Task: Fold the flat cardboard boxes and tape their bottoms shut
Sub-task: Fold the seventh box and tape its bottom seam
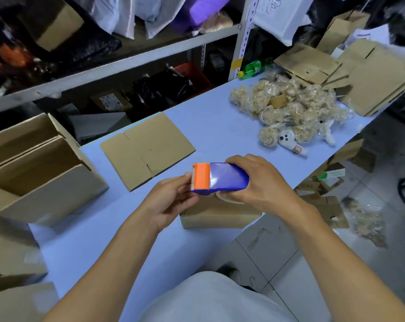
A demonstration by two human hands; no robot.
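Observation:
My right hand (pixel 262 182) grips a blue tape dispenser (pixel 227 178) with an orange toothed cutter at its left end. My left hand (pixel 171 196) pinches at the cutter's edge, where the tape end sits. Both hands hover over a small folded cardboard box (pixel 217 216) near the table's front edge; the hands hide most of its top. A flat unfolded cardboard box (pixel 148 149) lies on the pale blue table (pixel 220 122) behind the dispenser.
Open folded boxes (pixel 34 168) stand at the left edge. A heap of bagged plush toys (pixel 289 112) and a stack of flat cardboard (pixel 371 82) lie at the far right. Metal shelving (pixel 118 63) runs behind. Cardboard scraps litter the floor (pixel 331 205) on the right.

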